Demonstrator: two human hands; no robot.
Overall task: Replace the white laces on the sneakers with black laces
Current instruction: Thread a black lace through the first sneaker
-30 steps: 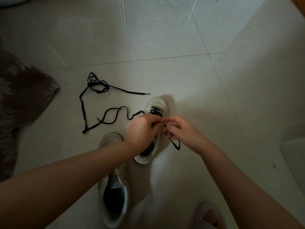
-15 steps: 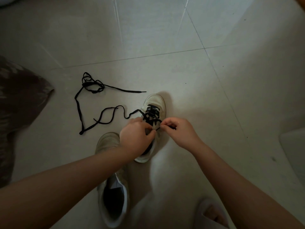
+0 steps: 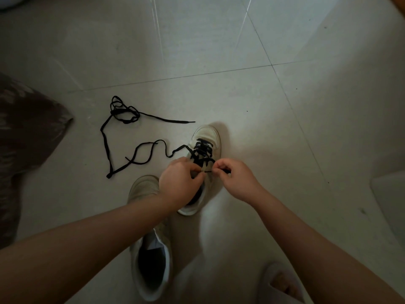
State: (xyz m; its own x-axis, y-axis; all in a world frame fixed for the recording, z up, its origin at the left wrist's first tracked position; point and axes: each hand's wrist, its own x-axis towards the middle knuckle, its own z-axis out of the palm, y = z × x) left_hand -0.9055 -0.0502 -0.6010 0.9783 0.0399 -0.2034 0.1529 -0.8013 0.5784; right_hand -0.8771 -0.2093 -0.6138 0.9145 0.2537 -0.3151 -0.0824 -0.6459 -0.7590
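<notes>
A white sneaker (image 3: 206, 137) stands on the floor tiles, toe pointing away, with a black lace (image 3: 202, 149) crossed through its front eyelets. My left hand (image 3: 178, 183) grips the sneaker's side flap near an upper eyelet. Just to its right, my right hand (image 3: 235, 178) pinches the short end of the black lace beside the eyelet row. The lace's long end trails off to the left. A second white sneaker (image 3: 151, 251) without a lace lies nearer me, partly under my left forearm.
A loose black lace (image 3: 122, 116) lies bunched and looped on the tiles to the left of the sneakers. A dark patterned cloth (image 3: 24, 137) covers the left edge. A foot in a pale slipper (image 3: 280, 284) shows at the bottom right.
My right hand has pulled the hanging lace end up and out to the right of the eyelets. The sneaker's front lacing, earlier hidden by my hands, now shows.
</notes>
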